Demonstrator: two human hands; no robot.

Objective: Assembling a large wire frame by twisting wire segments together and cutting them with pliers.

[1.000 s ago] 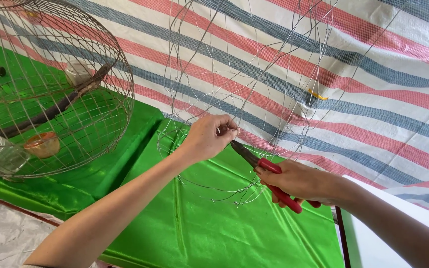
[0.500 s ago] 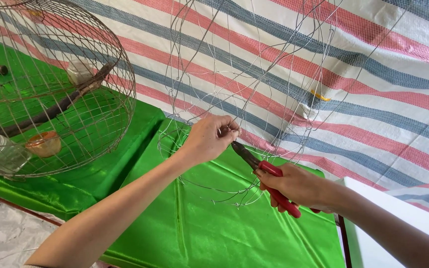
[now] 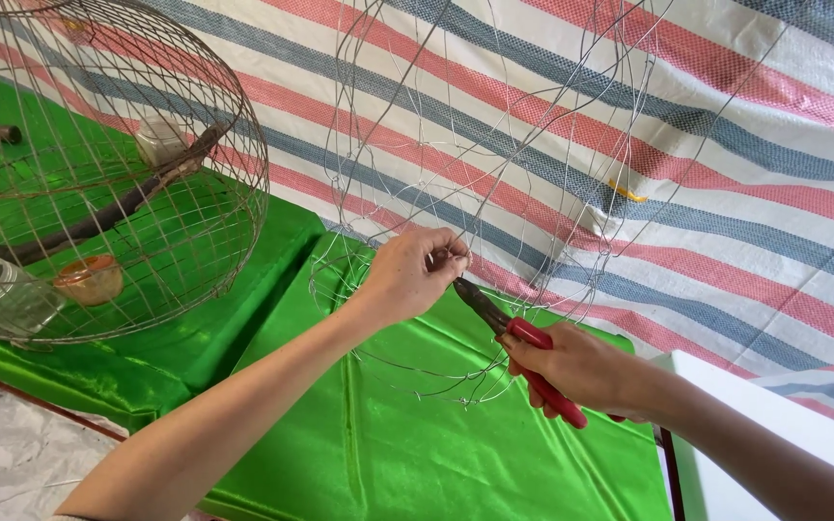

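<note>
Pinching wire frame above green cloth: left hand clamped | right hand gripping red pliers, tip at pinch | finished cage left, apart | white block by right forearm

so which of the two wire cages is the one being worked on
The unfinished wire frame on the right: left hand pinches it, pliers touch it. The finished cage sits apart.

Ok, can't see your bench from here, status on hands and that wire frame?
Left hand pinching wire frame. Right hand gripping red-handled pliers, tips at the pinch. Finished cage alongside, apart.
</note>
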